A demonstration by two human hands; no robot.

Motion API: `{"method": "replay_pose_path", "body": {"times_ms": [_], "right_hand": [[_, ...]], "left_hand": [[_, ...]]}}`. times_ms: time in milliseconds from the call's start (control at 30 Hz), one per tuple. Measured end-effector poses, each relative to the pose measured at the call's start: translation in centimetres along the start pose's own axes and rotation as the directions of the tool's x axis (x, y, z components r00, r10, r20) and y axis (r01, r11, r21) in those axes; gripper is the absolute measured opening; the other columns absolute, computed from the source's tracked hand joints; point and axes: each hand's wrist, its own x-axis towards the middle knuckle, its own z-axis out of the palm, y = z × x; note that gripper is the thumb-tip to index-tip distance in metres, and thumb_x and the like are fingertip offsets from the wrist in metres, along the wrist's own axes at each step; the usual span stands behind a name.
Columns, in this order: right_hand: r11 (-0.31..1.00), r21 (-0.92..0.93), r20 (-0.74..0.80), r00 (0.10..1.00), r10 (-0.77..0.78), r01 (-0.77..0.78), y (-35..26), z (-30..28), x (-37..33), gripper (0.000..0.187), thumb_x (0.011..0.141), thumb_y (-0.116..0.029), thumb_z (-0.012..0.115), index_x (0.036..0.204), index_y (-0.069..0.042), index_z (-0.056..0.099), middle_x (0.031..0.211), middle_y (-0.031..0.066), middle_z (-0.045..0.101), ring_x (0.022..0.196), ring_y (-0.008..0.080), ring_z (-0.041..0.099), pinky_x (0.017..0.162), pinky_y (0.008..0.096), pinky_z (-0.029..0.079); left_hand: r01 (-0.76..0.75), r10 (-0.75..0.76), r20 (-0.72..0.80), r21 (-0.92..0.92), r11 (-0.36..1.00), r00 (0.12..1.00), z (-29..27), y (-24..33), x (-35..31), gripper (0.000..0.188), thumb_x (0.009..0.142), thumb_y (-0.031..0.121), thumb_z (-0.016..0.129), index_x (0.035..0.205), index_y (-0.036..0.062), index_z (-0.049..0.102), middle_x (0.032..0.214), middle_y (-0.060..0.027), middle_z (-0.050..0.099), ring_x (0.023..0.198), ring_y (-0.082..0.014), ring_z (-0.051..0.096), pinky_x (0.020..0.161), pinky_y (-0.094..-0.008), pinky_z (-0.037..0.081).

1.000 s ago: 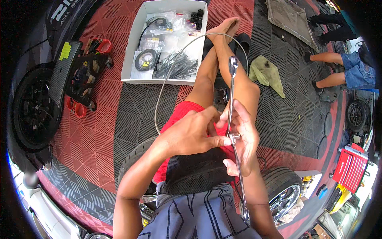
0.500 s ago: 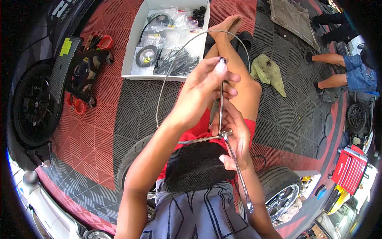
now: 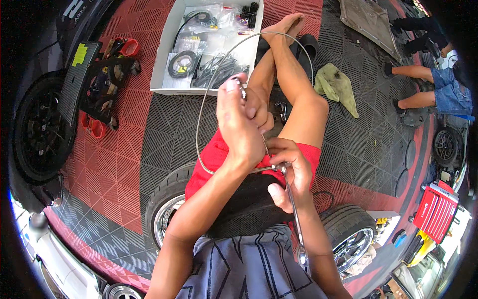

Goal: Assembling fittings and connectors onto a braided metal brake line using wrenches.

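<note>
My left hand (image 3: pixel 238 122) is wrapped round a chrome wrench (image 3: pixel 243 93), whose ring end shows beside the thumb. Its shaft slants down toward a small metal fitting (image 3: pixel 275 168) at the end of a thin braided hose (image 3: pixel 200 117). That hose loops out over my legs. Curled fingers of my right hand (image 3: pixel 298 172) close round the fitting and the head of a second chrome wrench (image 3: pixel 294 209), with the thumb sticking out. This second wrench runs down along my right forearm. Fingers partly hide where the wrenches meet the fitting.
A white box (image 3: pixel 158 74) of bagged parts and black ties stands ahead. Tyred wheels (image 3: pixel 348 234) flank my seat. A greenish cloth (image 3: pixel 336 89) lies right of my legs, a red tool chest (image 3: pixel 435 212) farther right. Another person's legs (image 3: pixel 416 99) show at far right.
My left hand has swung left and down, closing round its wrench, which now tilts left instead of pointing straight ahead. My right hand and the second wrench have barely shifted.
</note>
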Motion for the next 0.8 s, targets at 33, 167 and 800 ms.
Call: {"method": "replay_pose_path", "body": {"times_ms": [33,167,800], "right_hand": [[0.989,-0.127,-0.012,0.997,-0.082,0.080,0.0,-0.3,0.2,0.063,0.071,-0.027,0.068,0.119,0.006,0.045,0.109,0.0216,0.054,0.091,0.0247,0.058,0.079,0.0330,0.048],[0.965,-0.262,-0.084,0.995,-0.053,0.029,-1.3,-0.1,0.0,0.064,0.075,-0.034,0.068,0.118,0.008,0.047,0.098,0.0227,0.062,0.080,0.0271,0.064,0.070,0.0339,0.052],[0.789,-0.559,0.079,0.964,-0.255,0.255,-1.0,0.2,-0.2,0.065,0.078,-0.047,0.062,0.105,0.011,0.055,0.090,0.0213,0.061,0.075,0.0336,0.062,0.066,0.0405,0.050]], "left_hand": [[-0.008,0.010,0.016,-0.096,0.995,1.000,-0.3,0.0,-0.2,0.028,0.097,0.035,0.038,0.106,0.0095,0.045,0.055,0.0033,0.029,0.040,-0.0063,0.024,0.035,-0.0229,0.021],[0.039,0.047,0.239,-0.342,0.939,0.970,-1.1,0.7,-1.7,0.037,0.095,0.044,0.032,0.097,0.0115,0.050,0.053,0.0032,0.028,0.041,-0.0090,0.023,0.038,-0.0253,0.022],[0.076,0.000,0.326,-0.221,0.972,0.945,-0.5,2.6,-3.7,0.050,0.092,0.054,0.035,0.063,0.0126,0.032,0.049,0.0030,0.026,0.044,-0.0090,0.022,0.040,-0.0245,0.021]]}}
